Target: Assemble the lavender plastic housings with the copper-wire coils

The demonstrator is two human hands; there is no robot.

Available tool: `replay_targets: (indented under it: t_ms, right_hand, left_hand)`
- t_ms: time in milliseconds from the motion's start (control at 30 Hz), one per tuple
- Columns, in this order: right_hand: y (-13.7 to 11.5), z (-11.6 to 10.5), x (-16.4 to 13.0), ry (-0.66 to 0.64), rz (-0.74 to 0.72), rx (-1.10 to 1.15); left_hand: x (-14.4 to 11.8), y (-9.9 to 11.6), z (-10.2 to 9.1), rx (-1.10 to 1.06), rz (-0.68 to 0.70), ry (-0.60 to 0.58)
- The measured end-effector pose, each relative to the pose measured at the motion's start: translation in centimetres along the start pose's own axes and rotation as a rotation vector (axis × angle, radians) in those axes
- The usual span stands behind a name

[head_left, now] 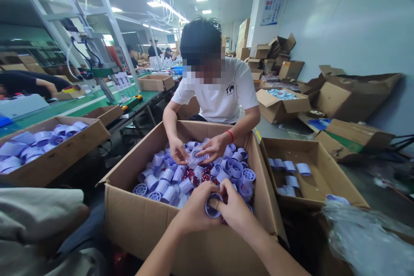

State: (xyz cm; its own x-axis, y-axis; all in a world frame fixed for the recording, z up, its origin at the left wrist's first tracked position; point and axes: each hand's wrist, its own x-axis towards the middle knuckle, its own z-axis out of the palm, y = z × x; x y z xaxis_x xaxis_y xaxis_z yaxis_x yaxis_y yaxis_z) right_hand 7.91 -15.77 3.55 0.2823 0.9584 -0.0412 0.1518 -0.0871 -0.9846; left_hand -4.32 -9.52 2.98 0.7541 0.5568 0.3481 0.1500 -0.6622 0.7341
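Above the near edge of a big cardboard box (139, 211), my left hand (198, 208) is wrapped round a short lavender plastic tube (213, 212), its open end towards me. From the other side, my right hand (237, 208) grips the same tube, with a finger or thumb at its opening. Lavender tubes (168, 175) fill the box, some with spoked ends. Dark red shiny pieces (202, 174) lie among them, partly hidden by my hands. Across the box, a co-worker's two hands (211, 148) hold a clear plastic piece (196, 158).
A shallow carton (333, 177) with several lavender tubes stands right. Another carton (74, 148) of tubes is left, beside a green workbench (126, 92) with a press. Clear plastic bags (365, 237) lie lower right. The co-worker (216, 95) sits opposite; piled cartons (352, 90) stand behind.
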Motion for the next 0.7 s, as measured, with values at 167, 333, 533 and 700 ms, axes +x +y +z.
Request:
replay_targets:
  t_ms: [167,333,533,700]
  right_hand:
    - [-0.6,-0.8,-0.4,-0.079,0.062,0.079]
    - [0.0,-0.3,-0.5,0.028,0.023,-0.07]
    - [1.1,1.1,-0.1,0.014,0.031,0.086]
    - [0.7,2.3,0.1,0.08,0.067,0.211]
  left_hand:
    - [-0.3,0.0,0.0,-0.057,-0.027,0.029]
    - [-0.1,0.1,0.0,-0.036,-0.014,-0.032]
    - [0.0,0.0,0.0,0.017,-0.017,-0.02]
    - [-0.2,-0.8,0.2,0.055,0.001,0.043]
